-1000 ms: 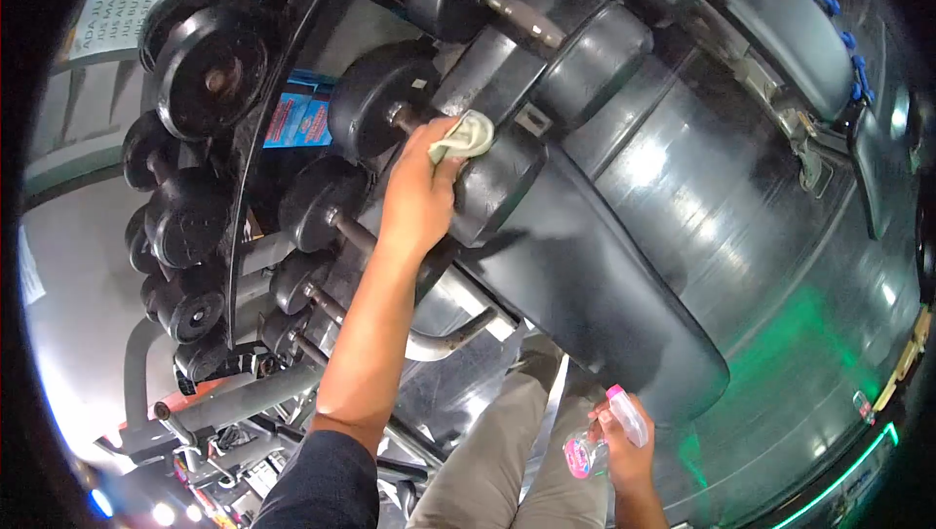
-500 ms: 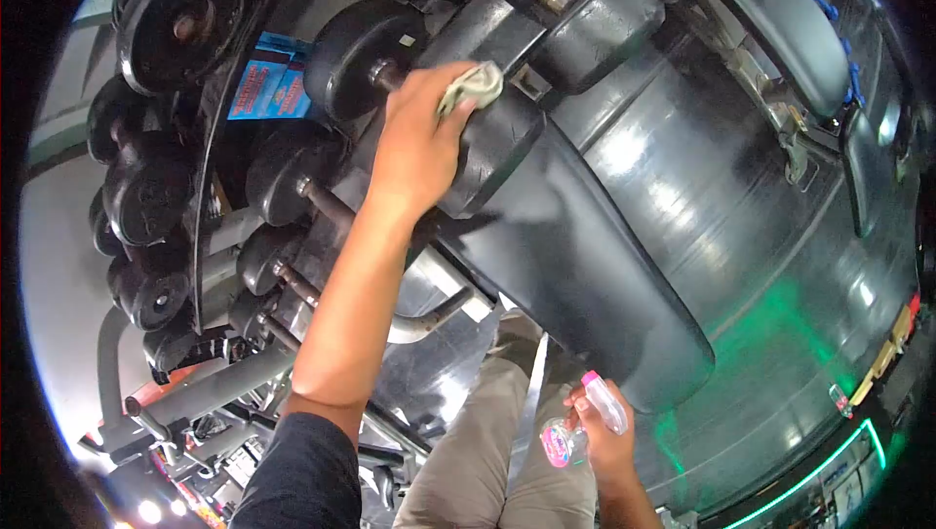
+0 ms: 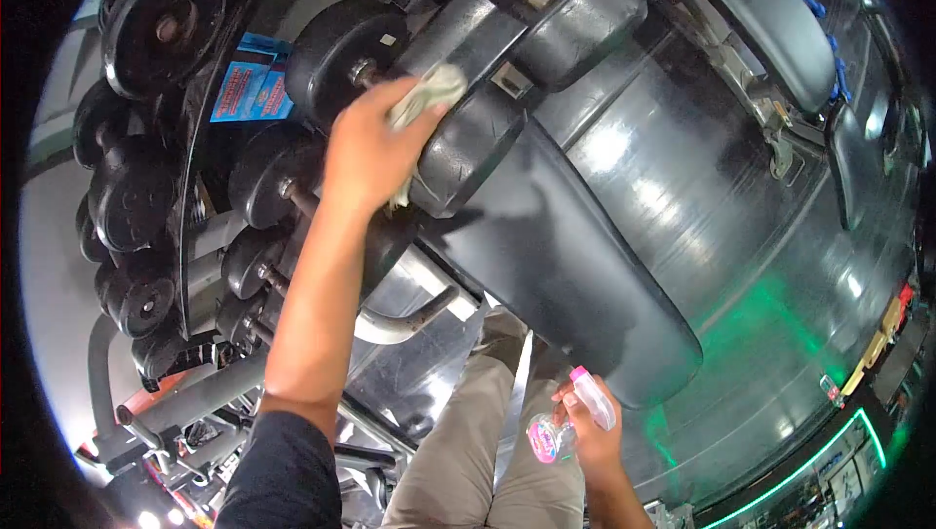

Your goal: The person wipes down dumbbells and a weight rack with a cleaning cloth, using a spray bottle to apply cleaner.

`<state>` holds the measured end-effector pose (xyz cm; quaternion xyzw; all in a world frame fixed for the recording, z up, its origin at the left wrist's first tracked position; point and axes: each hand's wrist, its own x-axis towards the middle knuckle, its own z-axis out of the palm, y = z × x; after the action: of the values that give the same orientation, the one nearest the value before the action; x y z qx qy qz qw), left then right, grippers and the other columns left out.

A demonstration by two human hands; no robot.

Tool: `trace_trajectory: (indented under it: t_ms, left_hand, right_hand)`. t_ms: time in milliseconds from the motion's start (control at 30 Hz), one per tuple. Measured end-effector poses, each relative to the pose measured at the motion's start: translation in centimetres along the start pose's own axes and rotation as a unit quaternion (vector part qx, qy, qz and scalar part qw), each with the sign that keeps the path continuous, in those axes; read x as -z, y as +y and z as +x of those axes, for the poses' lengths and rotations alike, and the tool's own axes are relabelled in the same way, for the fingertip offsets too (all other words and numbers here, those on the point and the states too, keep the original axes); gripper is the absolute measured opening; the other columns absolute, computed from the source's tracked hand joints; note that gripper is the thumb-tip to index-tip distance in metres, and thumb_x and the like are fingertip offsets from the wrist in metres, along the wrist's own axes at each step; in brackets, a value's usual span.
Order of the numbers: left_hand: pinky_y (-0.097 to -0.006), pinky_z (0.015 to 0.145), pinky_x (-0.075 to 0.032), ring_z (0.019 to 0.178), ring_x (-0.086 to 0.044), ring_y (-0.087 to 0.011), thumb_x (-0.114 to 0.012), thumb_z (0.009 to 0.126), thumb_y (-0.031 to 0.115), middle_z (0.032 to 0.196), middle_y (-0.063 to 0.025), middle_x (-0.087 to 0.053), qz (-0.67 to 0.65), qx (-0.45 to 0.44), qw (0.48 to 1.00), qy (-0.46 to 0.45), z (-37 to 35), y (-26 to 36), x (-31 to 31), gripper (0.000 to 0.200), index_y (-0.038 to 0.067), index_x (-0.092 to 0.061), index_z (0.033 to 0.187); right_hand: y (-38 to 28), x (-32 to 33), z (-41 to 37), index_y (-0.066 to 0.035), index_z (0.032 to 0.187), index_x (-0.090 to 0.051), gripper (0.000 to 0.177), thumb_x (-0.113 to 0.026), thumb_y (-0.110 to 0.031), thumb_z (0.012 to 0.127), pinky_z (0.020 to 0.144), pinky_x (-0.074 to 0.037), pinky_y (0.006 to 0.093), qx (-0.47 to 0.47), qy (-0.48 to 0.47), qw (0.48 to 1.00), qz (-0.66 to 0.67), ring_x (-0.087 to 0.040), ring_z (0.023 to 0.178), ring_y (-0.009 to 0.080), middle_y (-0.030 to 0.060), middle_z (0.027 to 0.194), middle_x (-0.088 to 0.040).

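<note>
My left hand (image 3: 369, 147) is closed on a pale, crumpled cloth (image 3: 441, 87). It reaches over a large black dumbbell (image 3: 470, 147) on the rack, with the cloth against or just above the near weight head; the dumbbell's handle is mostly hidden behind the hand. Lower in the view, my right hand (image 3: 598, 436) grips a small clear spray bottle (image 3: 543, 439) with a pink-tipped nozzle and a pink label. That bottle is in front of my legs, beside the end of a black padded bench (image 3: 585, 275).
More black dumbbells (image 3: 258, 173) line the rack on the left, and another large dumbbell (image 3: 575, 32) lies further up. A blue printed box or card (image 3: 252, 90) sits between rack tiers. A second bench (image 3: 770, 22) stands upper right on the dark, shiny floor (image 3: 721, 197).
My left hand has drawn the cloth left and slightly down across the dumbbell's near weight head. The right hand still holds the spray bottle; the whole view has shifted a little.
</note>
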<state>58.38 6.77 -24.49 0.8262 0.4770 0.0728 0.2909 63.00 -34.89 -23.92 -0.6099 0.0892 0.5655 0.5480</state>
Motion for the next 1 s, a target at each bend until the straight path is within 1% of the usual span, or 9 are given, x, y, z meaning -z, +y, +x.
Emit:
trace_trajectory:
  t_ms: [167,267,333,433,533,600,700,800,1000]
  left_hand:
    - [-0.0345,0.100,-0.048,0.108,-0.069,-0.0236,-0.070,0.098,0.021,0.116,-0.0164,-0.075,-0.057,0.010,0.995,-0.076,5.0,0.9,-2.6,0.037,0.003,-0.066,0.131]
    - [-0.0344,0.103,-0.046,0.115,-0.066,-0.0238,-0.064,0.100,0.009,0.124,-0.0154,-0.070,-0.028,-0.095,0.994,0.053,-0.7,0.5,-1.9,0.033,0.002,-0.061,0.132]
    - [-0.0352,0.107,-0.043,0.121,-0.060,-0.0285,-0.059,0.094,-0.007,0.129,-0.0168,-0.061,-0.084,-0.071,0.993,0.052,-4.9,-0.6,-1.0,0.036,0.003,-0.057,0.129]
    - [-0.0418,0.107,-0.042,0.122,-0.055,-0.0382,-0.063,0.075,-0.019,0.132,-0.0193,-0.054,-0.003,-0.187,0.979,0.082,-8.7,-2.7,-0.8,0.052,0.004,-0.060,0.122]
    - [-0.0454,0.107,-0.041,0.120,-0.054,-0.0389,-0.061,0.064,-0.015,0.128,-0.0164,-0.061,0.097,-0.268,0.957,0.061,-7.6,-0.1,-0.7,0.060,0.009,-0.072,0.118]
    - [-0.0466,0.108,-0.040,0.118,-0.054,-0.0395,-0.060,0.060,-0.013,0.125,-0.0157,-0.063,0.069,-0.259,0.961,0.067,-4.6,2.8,-0.8,0.064,0.010,-0.074,0.118]
    - [-0.0425,0.100,-0.047,0.112,-0.057,-0.0353,-0.069,0.070,-0.013,0.118,-0.0099,-0.067,0.081,-0.287,0.950,0.091,0.7,5.1,-2.8,0.053,0.012,-0.075,0.117]
    - [-0.0420,0.099,-0.048,0.111,-0.058,-0.0344,-0.071,0.069,-0.011,0.117,-0.0101,-0.068,0.082,-0.276,0.955,0.070,3.5,5.2,-5.6,0.048,0.012,-0.075,0.111]
    - [-0.0466,0.106,-0.043,0.120,-0.053,-0.0387,-0.068,0.061,-0.014,0.128,-0.0124,-0.061,0.105,-0.270,0.957,0.025,-5.3,2.7,-1.1,0.053,0.013,-0.075,0.107]
  right_hand:
    - [0.1,-0.4,0.2,0.002,0.111,-0.062,0.025,-0.071,-0.018,0.097,0.064,-0.051,0.0317,-0.004,-0.006,1.000,-0.005,-0.064,0.069,0.0170,0.0131,0.095,-0.069]
    - [-0.3,-0.5,0.1,0.001,0.108,-0.062,0.025,-0.071,-0.019,0.097,0.064,-0.051,0.0319,-0.006,-0.004,1.000,0.008,-0.064,0.069,0.0169,0.0128,0.095,-0.068]
    - [-0.2,0.2,0.0,0.001,0.108,-0.062,0.025,-0.071,-0.020,0.097,0.064,-0.051,0.0320,-0.001,-0.008,1.000,0.002,-0.064,0.069,0.0167,0.0125,0.094,-0.068]
    - [-0.3,0.7,-0.2,0.001,0.109,-0.062,0.024,-0.069,-0.018,0.097,0.064,-0.051,0.0321,-0.008,-0.001,1.000,0.013,-0.063,0.070,0.0164,0.0122,0.094,-0.067]
    - [-0.5,1.0,-0.2,0.002,0.108,-0.062,0.023,-0.068,-0.018,0.097,0.064,-0.051,0.0321,-0.006,0.009,1.000,0.013,-0.063,0.070,0.0163,0.0124,0.094,-0.067]
    - [-0.3,1.3,-0.2,0.001,0.111,-0.062,0.021,-0.069,-0.015,0.099,0.066,-0.053,0.0310,-0.005,0.003,1.000,0.010,-0.064,0.073,0.0142,0.0105,0.095,-0.069]
    - [0.4,1.4,0.1,0.000,0.114,-0.062,0.022,-0.070,-0.014,0.099,0.067,-0.054,0.0304,0.000,-0.004,1.000,0.016,-0.065,0.073,0.0132,0.0096,0.096,-0.070]
    - [0.6,1.0,0.2,0.000,0.115,-0.062,0.024,-0.070,-0.015,0.099,0.067,-0.054,0.0302,-0.002,-0.007,1.000,0.016,-0.065,0.073,0.0133,0.0097,0.095,-0.070]
    - [0.8,2.2,-0.1,0.001,0.116,-0.063,0.025,-0.070,-0.016,0.099,0.066,-0.054,0.0298,0.002,-0.010,1.000,0.016,-0.064,0.072,0.0132,0.0098,0.095,-0.070]
